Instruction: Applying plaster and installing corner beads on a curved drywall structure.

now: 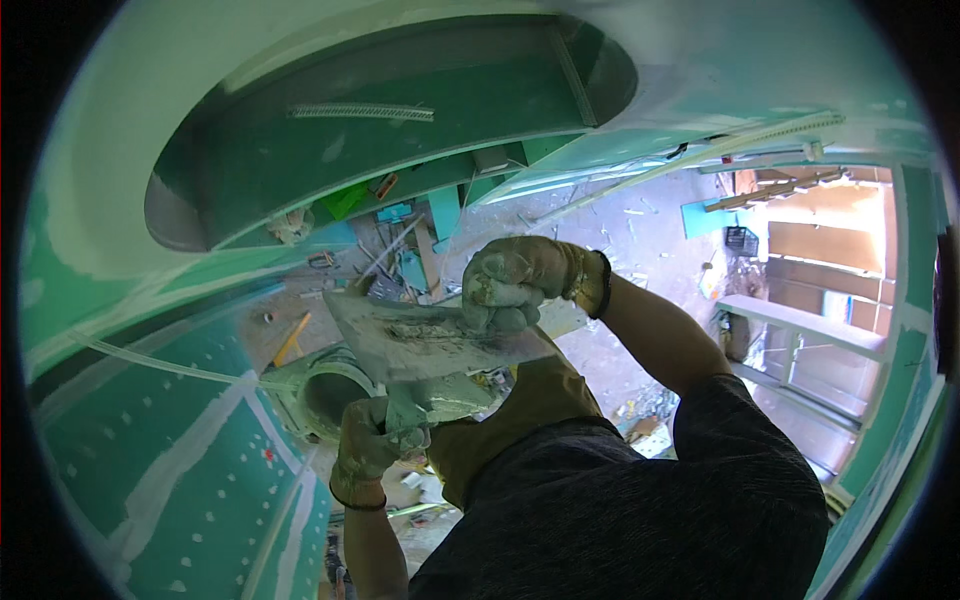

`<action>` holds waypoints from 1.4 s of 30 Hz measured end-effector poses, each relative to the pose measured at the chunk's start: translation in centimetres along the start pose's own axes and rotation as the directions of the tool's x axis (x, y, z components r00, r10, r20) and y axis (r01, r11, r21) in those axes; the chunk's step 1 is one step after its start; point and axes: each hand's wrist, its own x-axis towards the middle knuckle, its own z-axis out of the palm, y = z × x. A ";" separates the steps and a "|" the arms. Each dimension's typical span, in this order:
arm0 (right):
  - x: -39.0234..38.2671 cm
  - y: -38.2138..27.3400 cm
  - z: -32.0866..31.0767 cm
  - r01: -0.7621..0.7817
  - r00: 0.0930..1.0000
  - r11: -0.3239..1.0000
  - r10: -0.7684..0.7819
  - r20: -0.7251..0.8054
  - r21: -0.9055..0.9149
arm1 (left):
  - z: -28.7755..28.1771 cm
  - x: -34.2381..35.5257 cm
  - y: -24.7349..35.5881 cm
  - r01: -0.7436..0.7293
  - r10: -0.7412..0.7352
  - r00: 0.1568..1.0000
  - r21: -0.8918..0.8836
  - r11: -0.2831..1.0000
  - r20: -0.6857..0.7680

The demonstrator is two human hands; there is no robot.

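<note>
My right hand [510, 280], in a dusty glove, is closed on the top of a wide, smeared metal finishing blade [400, 335], held tilted at the middle of the view. Below it my left hand [370, 445], also gloved, grips a smaller putty knife [405, 410] coated with greyish filler, just under the wide blade. A round bucket-like container [315, 410] with a dark hollow is behind that hand; its contents are unclear.
An oval recess [390, 80] in green board is overhead, among white-filled seams. A green board wall [150, 470] stands at left. Below lies a littered floor [630, 230] with offcuts and a yellow tool [290, 340]. Boarded openings [820, 240] are at right.
</note>
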 end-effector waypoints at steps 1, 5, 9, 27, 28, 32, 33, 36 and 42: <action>-0.8 -0.3 -0.9 0.051 0.999 0.999 -0.051 0.005 -0.013 | 0.8 0.1 0.4 -0.003 0.003 1.000 0.044 0.999 0.000; -4.7 -1.7 -4.5 -0.095 0.973 0.740 -0.071 -0.218 -0.666 | 3.3 -0.8 1.1 -0.121 0.105 0.986 -0.132 0.984 -0.126; -7.0 -1.1 -5.3 -0.490 0.807 0.649 0.085 -0.584 -0.582 | 5.8 0.2 1.3 -0.391 0.316 0.883 -0.171 0.904 -0.346; 2.5 6.4 4.0 0.072 0.848 0.347 -0.514 -0.125 -0.935 | 13.5 9.8 -2.6 -0.535 0.091 0.677 -0.404 0.742 -0.730; 3.2 6.9 4.0 0.136 0.842 0.451 -0.522 -0.137 -0.882 | 13.2 9.9 -2.7 -0.554 0.107 0.669 -0.398 0.731 -0.735; 4.9 6.8 3.0 0.136 0.853 0.336 -0.518 -0.063 -0.932 | 11.5 10.1 -3.4 -0.503 0.020 0.627 -0.384 0.774 -0.779; 4.7 5.6 1.5 0.092 0.895 0.213 -0.446 -0.013 -0.973 | 11.1 9.8 -3.7 -0.498 0.034 0.624 -0.364 0.787 -0.780; 2.0 0.0 -5.6 -0.286 0.747 0.323 -0.514 -0.421 -0.902 | 9.8 9.1 -5.5 -0.503 0.018 0.594 -0.354 0.788 -0.804; -1.2 -9.2 -22.1 -0.674 0.195 0.341 -0.773 -0.603 -0.655 | 7.2 6.2 -11.0 -0.421 -0.060 0.578 -0.360 0.832 -0.814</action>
